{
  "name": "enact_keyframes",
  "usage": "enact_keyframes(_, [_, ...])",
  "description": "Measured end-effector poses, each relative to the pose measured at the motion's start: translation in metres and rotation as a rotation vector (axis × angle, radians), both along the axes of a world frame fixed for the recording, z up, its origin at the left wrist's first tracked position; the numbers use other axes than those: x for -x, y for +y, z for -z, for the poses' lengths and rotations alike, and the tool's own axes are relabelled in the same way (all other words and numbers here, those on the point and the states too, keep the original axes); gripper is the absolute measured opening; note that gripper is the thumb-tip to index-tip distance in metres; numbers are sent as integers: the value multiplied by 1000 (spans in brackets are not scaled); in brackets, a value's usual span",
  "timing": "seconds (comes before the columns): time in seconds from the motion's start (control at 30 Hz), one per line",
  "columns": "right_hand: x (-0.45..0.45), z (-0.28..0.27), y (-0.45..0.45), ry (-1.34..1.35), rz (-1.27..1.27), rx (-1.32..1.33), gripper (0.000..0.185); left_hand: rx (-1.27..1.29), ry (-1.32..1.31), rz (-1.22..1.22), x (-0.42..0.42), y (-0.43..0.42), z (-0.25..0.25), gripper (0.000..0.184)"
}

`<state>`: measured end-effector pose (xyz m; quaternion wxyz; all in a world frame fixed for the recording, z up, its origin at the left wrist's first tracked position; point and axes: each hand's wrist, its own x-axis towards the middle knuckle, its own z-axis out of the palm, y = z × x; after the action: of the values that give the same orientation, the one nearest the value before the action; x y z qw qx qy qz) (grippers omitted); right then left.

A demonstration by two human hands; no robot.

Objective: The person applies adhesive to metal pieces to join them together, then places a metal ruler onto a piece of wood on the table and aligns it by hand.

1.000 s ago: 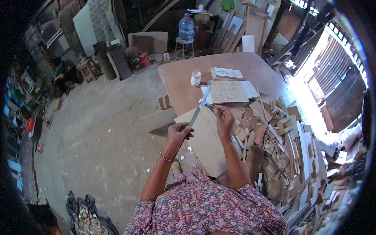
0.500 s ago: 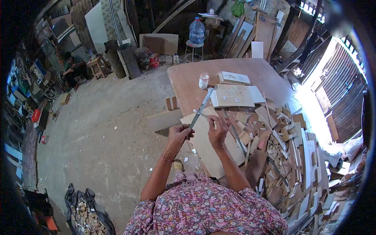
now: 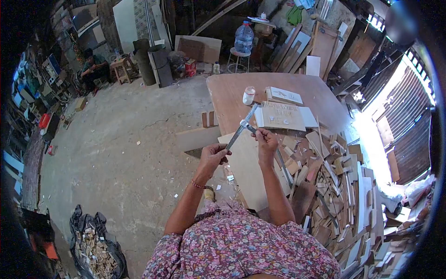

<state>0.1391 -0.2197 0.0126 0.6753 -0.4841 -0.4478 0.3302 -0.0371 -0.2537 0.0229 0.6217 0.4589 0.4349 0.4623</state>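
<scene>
My left hand is closed on the lower end of a thin grey strip, which slants up and away with white stuff on its upper part. A short dark tool is pinched in my right hand; its white-smeared tip touches the strip near the middle. Beyond the hands, on the brown table, stands a white jar. Beside it lie a board with raised letters and a smaller stack of boards.
Wood offcuts are heaped to the right of a pale board. A water bottle stands on a stool behind the table. A person sits at the far left. A dark sack of scraps lies lower left.
The view has turned left, shifting the room rightward. My right hand moved the tool down off the strip's middle, then back up against it. My left hand still holds the strip.
</scene>
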Motion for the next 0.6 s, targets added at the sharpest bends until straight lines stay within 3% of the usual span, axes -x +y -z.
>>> enact_keyframes(0.17, [-10, -5, 3, -40, 55, -9, 12, -44, 7, 10, 2, -1, 4, 19])
enact_keyframes(0.37, [-2, -10, -7, -9, -109, 1, 9, -72, -24, -4, 2, -3, 1, 20])
enact_keyframes(0.43, [2, -12, -14, -51, -123, 118, 9, -75, -11, -11, 3, -4, -1, 21])
enact_keyframes(0.6, [-5, -17, -4, -55, -92, -19, 12, -19, 5, -28, 1, -9, -8, 22])
